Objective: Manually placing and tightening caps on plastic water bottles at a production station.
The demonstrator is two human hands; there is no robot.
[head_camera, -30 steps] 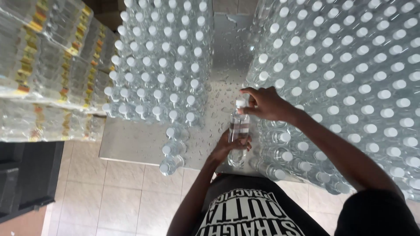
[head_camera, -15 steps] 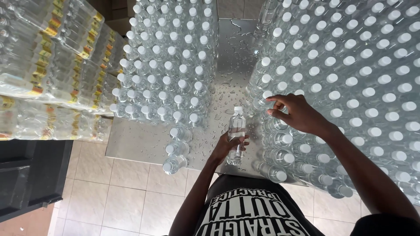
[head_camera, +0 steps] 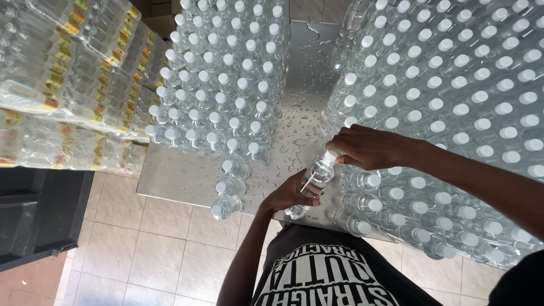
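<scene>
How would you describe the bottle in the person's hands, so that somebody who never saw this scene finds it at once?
Start at the wet metal table between two big blocks of white-capped clear bottles. At its near edge, the left hand grips one clear bottle while the right hand covers its cap. It alone is lifted and tilted; all the other bottles stand in rows.

surface: wet steel table (head_camera: 294, 113) | on it: white-capped clear bottles (head_camera: 226, 85), left and right blocks

Beige tiled floor (head_camera: 153, 255) below; wet, shiny steel tabletop (head_camera: 300, 113) in daylight; black cabinet (head_camera: 34, 215) near left; shrink-wrapped bottle packs (head_camera: 62, 85) stacked far left.
</scene>
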